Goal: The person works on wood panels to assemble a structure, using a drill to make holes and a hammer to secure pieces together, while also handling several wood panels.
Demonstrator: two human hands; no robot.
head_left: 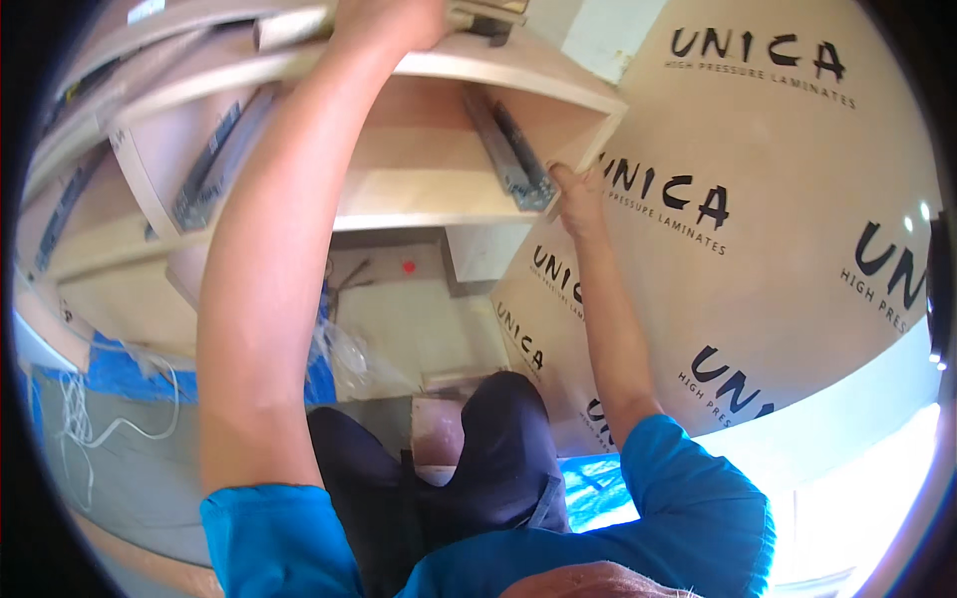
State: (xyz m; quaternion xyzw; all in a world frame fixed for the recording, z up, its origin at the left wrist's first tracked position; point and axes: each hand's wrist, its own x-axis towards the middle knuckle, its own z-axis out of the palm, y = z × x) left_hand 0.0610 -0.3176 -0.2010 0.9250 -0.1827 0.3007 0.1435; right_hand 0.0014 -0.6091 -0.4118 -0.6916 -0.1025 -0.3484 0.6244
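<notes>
A pale wooden cabinet frame [429, 221] with open compartments stands in front of me. Grey metal drawer slides are fixed inside it, one at the left [204, 174] and one at the right [513, 159]. My left hand [404, 22] reaches over the cabinet's top, beside a strip of wood with a dark fitting [488, 25]. The upper picture edge cuts off its fingers. Lower down, my right hand [578, 199] grips the front edge of the cabinet's right side panel, thumb at the edge by the right slide's end.
A large panel [797, 179] wrapped in brown printed film leans along the right. Below the cabinet lie clear plastic [349, 349] and a small red object [408, 267] on the floor. Blue sheeting [130, 364] and a white cable [125, 427] are at the left.
</notes>
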